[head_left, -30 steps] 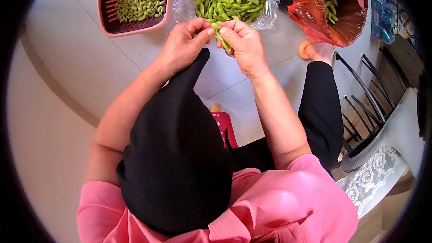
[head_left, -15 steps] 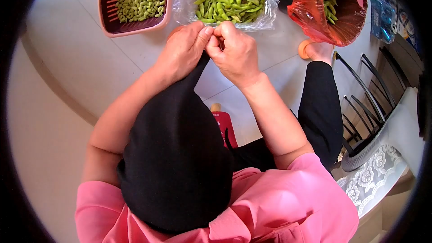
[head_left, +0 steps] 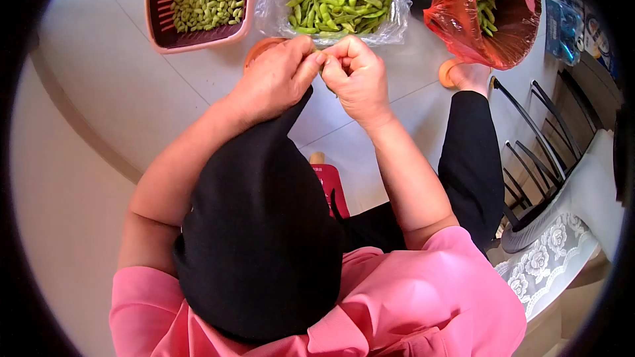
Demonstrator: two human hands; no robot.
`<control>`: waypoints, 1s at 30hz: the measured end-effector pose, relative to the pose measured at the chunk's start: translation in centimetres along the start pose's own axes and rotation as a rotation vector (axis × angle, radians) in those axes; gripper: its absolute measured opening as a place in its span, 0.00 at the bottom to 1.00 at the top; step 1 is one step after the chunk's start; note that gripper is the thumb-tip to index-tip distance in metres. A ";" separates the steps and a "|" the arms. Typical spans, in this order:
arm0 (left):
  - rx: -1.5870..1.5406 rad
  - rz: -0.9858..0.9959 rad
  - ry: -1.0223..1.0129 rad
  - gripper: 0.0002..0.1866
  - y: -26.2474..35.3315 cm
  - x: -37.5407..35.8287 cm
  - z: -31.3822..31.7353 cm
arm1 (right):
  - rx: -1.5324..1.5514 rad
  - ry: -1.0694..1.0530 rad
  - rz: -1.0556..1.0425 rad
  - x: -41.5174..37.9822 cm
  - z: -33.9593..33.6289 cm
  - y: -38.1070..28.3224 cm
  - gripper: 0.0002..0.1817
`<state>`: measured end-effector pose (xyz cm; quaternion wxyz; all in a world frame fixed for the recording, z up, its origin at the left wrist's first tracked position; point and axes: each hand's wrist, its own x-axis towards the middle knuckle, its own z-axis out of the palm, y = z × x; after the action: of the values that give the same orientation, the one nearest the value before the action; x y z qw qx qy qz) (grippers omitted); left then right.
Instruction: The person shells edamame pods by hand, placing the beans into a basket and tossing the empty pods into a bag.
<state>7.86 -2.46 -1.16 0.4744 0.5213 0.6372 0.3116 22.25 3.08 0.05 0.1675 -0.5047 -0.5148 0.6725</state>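
Observation:
My left hand (head_left: pixel 279 74) and my right hand (head_left: pixel 358 80) meet at the fingertips, both closed. Pinched between them is a soybean pod (head_left: pixel 319 53), mostly hidden by the fingers, with only bits of green showing. Just beyond the hands lies a clear plastic bag (head_left: pixel 399 23) spread under a heap of green soybean pods (head_left: pixel 340 1). To the left of it stands a pink basket (head_left: pixel 249 0) with a dark inside, holding shelled beans (head_left: pixel 206 0).
At the upper right a red plastic bag (head_left: pixel 456 36) gapes open with pods inside. Below it rests an orange-slippered foot (head_left: pixel 466 74). A chair or rack with black legs (head_left: pixel 549 139) and a lace cloth (head_left: pixel 546 258) stand at the right. A red object (head_left: pixel 329 185) lies between the legs.
Both hands have shifted slightly down and to the right, still together. A little green now shows between the fingers. The basket and bags stay put.

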 end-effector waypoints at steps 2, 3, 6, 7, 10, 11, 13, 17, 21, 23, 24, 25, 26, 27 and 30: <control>-0.103 -0.063 -0.030 0.14 -0.2 0.0 0.0 | -0.116 -0.048 -0.093 0.1 -0.2 0.8 0.04; -0.103 -0.065 -0.032 0.14 -0.3 0.0 0.0 | -0.115 -0.047 -0.091 0.1 -0.3 0.9 0.04; -0.115 -0.076 -0.042 0.13 -0.2 0.0 0.0 | -0.117 -0.071 -0.120 0.2 -0.6 1.0 0.03; -0.126 -0.090 -0.047 0.13 -0.1 -0.1 0.1 | 0.018 -0.109 0.008 0.3 -0.8 0.9 0.03; -0.139 -0.109 -0.056 0.12 -0.5 0.0 0.2 | 0.150 -0.171 0.164 0.9 -1.2 0.7 0.03; -0.142 -0.118 -0.064 0.12 -0.8 -0.1 0.3 | 0.148 -0.194 0.197 0.9 -1.2 0.7 0.03; -0.376 -0.207 -0.077 0.11 -0.9 -0.2 0.5 | 0.327 -0.203 0.251 1.1 -1.4 0.8 0.03; -1.005 -0.476 -0.152 0.06 -1.6 -0.1 0.2 | 0.320 -0.128 0.186 1.0 -0.9 1.2 0.05; -0.996 -0.453 -0.139 0.07 -1.6 -0.1 0.4 | 0.204 -0.124 0.060 0.8 0.0 0.9 0.07; -0.969 -0.463 -0.127 0.07 -1.1 -0.1 0.1 | 0.102 -0.095 -0.022 0.8 0.0 1.2 0.07; -0.941 -0.473 -0.116 0.07 -0.9 0.0 0.1 | 0.102 -0.095 -0.022 0.8 -0.1 1.2 0.07; -0.941 -0.473 -0.116 0.07 -1.1 0.0 0.3 | -0.040 -0.079 -0.082 0.8 -0.1 1.1 0.07; -0.922 -0.430 -0.110 0.07 -1.3 -0.1 0.8 | -0.181 -0.063 -0.142 0.8 -0.1 1.0 0.07; -0.902 -0.388 -0.105 0.07 -1.4 -0.1 1.0 | -0.181 -0.063 -0.142 0.8 -0.1 1.2 0.07; -0.942 -0.404 -0.160 0.08 -1.4 -0.2 0.4 | -0.048 -0.036 -0.129 0.8 0.0 1.5 0.08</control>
<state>7.74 -3.04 -2.52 0.7556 0.1400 0.4773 0.4262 22.33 3.08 -1.64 0.1894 -0.4620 -0.5651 0.6568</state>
